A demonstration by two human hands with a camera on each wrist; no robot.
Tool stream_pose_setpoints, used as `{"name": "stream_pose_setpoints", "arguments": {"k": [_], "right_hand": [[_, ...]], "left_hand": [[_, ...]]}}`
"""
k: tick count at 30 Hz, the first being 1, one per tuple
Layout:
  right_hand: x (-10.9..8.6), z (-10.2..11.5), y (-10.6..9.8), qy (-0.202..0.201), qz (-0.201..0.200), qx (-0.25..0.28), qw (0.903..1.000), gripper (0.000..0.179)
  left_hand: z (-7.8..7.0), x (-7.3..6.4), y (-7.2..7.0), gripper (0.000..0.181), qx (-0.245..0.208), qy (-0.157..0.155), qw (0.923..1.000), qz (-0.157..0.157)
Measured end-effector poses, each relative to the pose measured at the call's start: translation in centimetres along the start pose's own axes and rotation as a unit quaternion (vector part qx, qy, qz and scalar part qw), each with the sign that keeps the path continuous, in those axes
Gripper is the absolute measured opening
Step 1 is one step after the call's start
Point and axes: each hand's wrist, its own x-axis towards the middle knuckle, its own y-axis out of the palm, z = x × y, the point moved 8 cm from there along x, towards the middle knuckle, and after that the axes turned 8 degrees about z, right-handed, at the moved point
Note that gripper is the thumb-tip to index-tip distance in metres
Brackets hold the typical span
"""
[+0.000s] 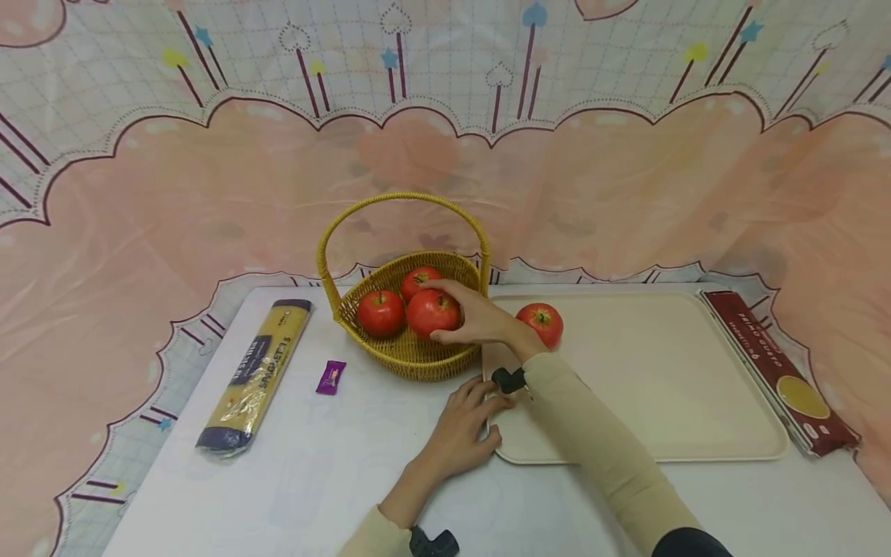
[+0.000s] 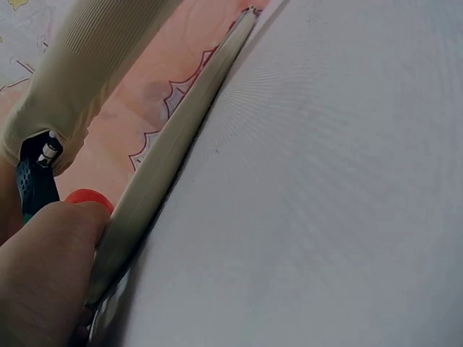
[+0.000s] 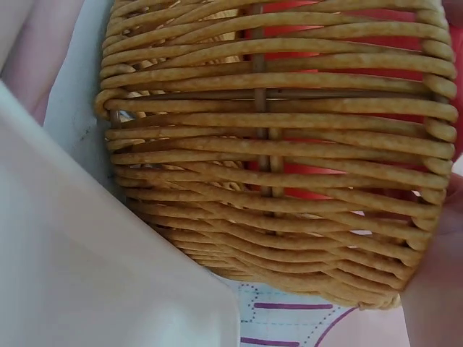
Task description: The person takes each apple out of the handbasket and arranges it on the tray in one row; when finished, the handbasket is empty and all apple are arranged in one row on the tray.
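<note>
My right hand (image 1: 476, 316) reaches into the yellow wicker basket (image 1: 425, 370) and grips a red apple (image 1: 430, 313), fingers over its top and thumb at its near side. Two other apples (image 1: 380, 312) lie in the basket beside it. In the right wrist view the woven side of the basket (image 3: 275, 152) hides most of the held fruit. My left hand (image 1: 459, 429) holds the left edge of the beige tray (image 1: 647, 387) near its front corner. In the left wrist view the thumb (image 2: 54, 267) lies at the tray's rim (image 2: 170, 155). One more apple (image 1: 541, 325) sits on the tray near its back left.
A yellow spaghetti pack (image 1: 256, 375) lies at the left of the white table (image 1: 313, 480). Between it and the basket is a small purple wrapped candy (image 1: 330, 377). A dark red spaghetti pack (image 1: 783, 371) lies along the tray's right edge. A patterned cloth (image 1: 592, 186) hangs behind.
</note>
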Motion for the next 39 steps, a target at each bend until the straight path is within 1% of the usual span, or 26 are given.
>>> {"name": "stream_pose_setpoints", "arguments": {"k": [8,14,17,20,23,29,35,39], "right_hand": [[-0.6,0.0,-0.2,-0.019,-0.012,0.025,0.9994,0.069],[-1.3,-0.2,-0.5,-0.007,-0.024,0.032,0.9992,0.067],[-1.7,-0.2,-0.8,-0.004,-0.036,0.027,0.999,0.068],[-2.1,-0.1,-1.1,-0.01,-0.049,0.031,0.9982,0.068],[-2.4,-0.3,-1.3,-0.012,-0.058,0.039,0.9974,0.07],[-2.9,-0.7,-1.6,-0.002,-0.077,0.062,0.9951,0.078],[-3.3,-0.5,-1.7,-0.009,-0.085,0.07,0.9938,0.076],[-3.7,-0.3,-1.6,-0.018,-0.09,0.063,0.9938,0.075]], "left_hand": [[-0.1,0.0,-0.1,0.041,0.003,0.006,1.0,-0.002],[-0.1,-0.1,0.0,0.041,-0.001,0.008,1.0,0.004],[-0.1,-0.1,0.0,0.041,0.001,0.006,1.0,0.004],[0.0,-0.1,0.0,0.041,0.007,0.006,1.0,-0.001],[-0.1,0.0,-0.1,0.04,0.01,0.01,0.9999,-0.006],[-0.2,0.1,-0.2,0.039,0.006,0.012,0.9999,-0.007],[-0.3,0.1,-0.4,0.038,0.009,0.019,0.9997,-0.013],[-0.3,0.1,-0.3,0.038,0.001,0.018,0.9998,-0.011]]}}
